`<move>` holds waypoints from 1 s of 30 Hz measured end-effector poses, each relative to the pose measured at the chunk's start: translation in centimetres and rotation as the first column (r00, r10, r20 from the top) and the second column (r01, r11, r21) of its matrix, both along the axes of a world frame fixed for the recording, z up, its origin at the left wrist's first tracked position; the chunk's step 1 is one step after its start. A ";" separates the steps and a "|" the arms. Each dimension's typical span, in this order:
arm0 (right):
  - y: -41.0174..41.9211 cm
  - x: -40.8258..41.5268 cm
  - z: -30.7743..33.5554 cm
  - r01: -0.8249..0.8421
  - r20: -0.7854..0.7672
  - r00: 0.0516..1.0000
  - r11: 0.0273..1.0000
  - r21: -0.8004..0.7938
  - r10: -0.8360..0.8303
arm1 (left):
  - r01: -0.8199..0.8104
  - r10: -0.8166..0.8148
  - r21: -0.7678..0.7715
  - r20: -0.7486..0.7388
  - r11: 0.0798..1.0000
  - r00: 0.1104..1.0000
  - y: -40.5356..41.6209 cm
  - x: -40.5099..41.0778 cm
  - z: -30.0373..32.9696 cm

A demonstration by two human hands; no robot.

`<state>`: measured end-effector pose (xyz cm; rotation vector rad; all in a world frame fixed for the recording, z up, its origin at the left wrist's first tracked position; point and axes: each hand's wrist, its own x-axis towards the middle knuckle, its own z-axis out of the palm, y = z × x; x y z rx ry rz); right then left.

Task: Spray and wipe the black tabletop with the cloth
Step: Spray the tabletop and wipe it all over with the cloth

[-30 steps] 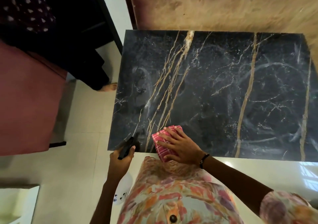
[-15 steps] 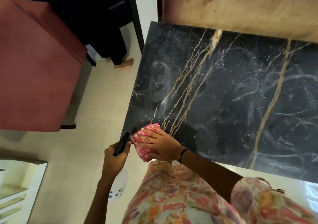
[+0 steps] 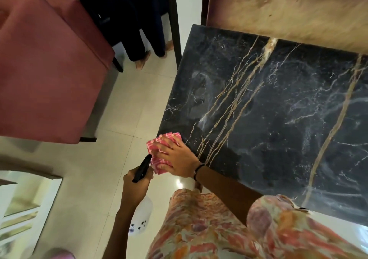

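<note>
You are pressing your right hand (image 3: 177,157), fingers spread flat, onto the folded pink cloth (image 3: 162,151) at the near-left corner of the black tabletop (image 3: 278,119), half overhanging the edge. Your left hand (image 3: 136,185) is gripping the spray bottle (image 3: 142,213) just beside it, off the table. The unwiped top is lying to your right and away, so the right hand is the nearer one.

Black tabletop (image 3: 278,119), pink cloth (image 3: 159,145) atop.

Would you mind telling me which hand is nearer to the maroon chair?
Left. The left hand holds the spray bottle over the floor, closer to the maroon chair; the right hand presses the cloth at the tabletop's corner.
</note>
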<state>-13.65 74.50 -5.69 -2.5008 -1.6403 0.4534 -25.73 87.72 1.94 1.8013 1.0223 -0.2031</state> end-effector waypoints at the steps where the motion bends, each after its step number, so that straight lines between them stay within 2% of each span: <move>1: -0.6 -0.6 -0.1 -0.033 -0.008 0.999 0.999 0.032 0.034 | -0.002 0.002 -0.006 0.000 1.000 1.000 0.1 0.0 0.0; 6: -6.2 0.7 -0.1 -0.103 0.023 0.995 0.991 0.084 0.102 | -0.020 0.020 -0.021 0.012 1.000 1.000 0.3 0.8 0.3; 9: -6.7 3.4 0.2 -0.039 0.020 0.999 0.998 0.049 0.038 | -0.021 0.022 -0.026 0.034 0.999 0.999 0.6 1.2 0.5; 15: -0.2 3.7 0.7 0.141 -0.011 0.990 0.988 -0.057 -0.142 | 0.008 -0.008 0.001 0.070 1.000 0.998 0.7 1.6 0.8; 17: 1.0 1.9 0.7 0.095 0.004 0.995 0.993 -0.074 -0.095 | 0.014 -0.013 -0.004 0.068 1.000 0.998 0.7 1.7 1.0; 19: 0.6 0.1 0.6 0.012 -0.009 1.000 1.000 -0.020 -0.012 | 0.004 -0.002 -0.029 0.065 1.000 0.998 0.6 1.8 1.2; 23: -4.1 -0.8 0.1 -0.085 -0.005 0.996 0.994 0.074 0.086 | -0.004 0.009 -0.070 0.076 0.998 0.997 -0.2 2.3 1.5; 30: -9.2 5.8 0.4 0.073 0.019 0.997 0.997 0.010 -0.073 | 0.019 -0.015 -0.089 0.048 0.996 0.999 -1.7 4.1 2.4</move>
